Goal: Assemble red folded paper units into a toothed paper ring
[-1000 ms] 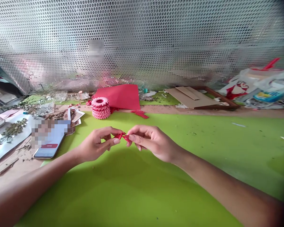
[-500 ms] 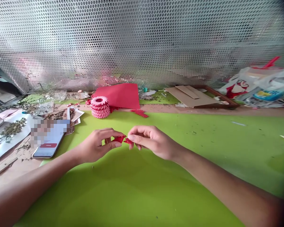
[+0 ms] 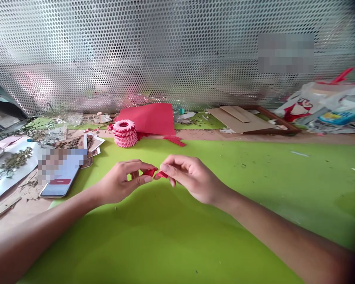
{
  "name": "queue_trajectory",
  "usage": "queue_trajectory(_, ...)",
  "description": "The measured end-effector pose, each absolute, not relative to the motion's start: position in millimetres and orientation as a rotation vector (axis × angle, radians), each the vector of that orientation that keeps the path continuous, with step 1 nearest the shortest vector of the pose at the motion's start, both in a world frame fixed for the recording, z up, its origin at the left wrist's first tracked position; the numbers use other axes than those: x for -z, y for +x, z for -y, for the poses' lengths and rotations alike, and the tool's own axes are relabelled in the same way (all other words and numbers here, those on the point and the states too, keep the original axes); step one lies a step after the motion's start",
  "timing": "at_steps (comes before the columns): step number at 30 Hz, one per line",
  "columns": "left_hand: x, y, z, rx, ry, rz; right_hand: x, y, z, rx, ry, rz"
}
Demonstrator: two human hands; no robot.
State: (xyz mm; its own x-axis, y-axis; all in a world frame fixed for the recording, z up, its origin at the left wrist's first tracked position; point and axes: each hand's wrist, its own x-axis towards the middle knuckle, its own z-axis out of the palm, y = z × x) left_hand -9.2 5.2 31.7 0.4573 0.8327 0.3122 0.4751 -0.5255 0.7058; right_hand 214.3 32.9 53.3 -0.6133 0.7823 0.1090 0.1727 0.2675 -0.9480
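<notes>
My left hand (image 3: 129,179) pinches a small folded red paper piece (image 3: 149,172) between thumb and fingers. Close beside it, my right hand (image 3: 187,175) grips another small red paper piece (image 3: 162,174), mostly covered by the thumb and fingers. The two pieces are nearly tip to tip; whether they touch I cannot tell. Behind my left hand stands a round, hollow stack of pink and white folded paper (image 3: 126,134) with a toothed rim. Farther right lies a short red strip of interlocked folded paper (image 3: 175,141).
A green sheet (image 3: 154,236) covers the table. Red paper (image 3: 156,118) leans at the back near a perforated metal screen (image 3: 165,51). A phone (image 3: 62,177) and photo prints (image 3: 92,146) lie left. Cardboard (image 3: 239,120), a brown frame (image 3: 286,128) and plastic bags (image 3: 322,104) sit back right.
My right hand has turned slightly, with its thumb now farther over the red piece. My left hand has stayed almost still.
</notes>
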Motion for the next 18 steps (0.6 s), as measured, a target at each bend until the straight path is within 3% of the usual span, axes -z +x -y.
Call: queue_trajectory(18, -28.4, -9.5, -6.2, -0.828, 2.271, -1.113, -40.9, 212.8, -32.6, -1.252, -0.943, 2.019)
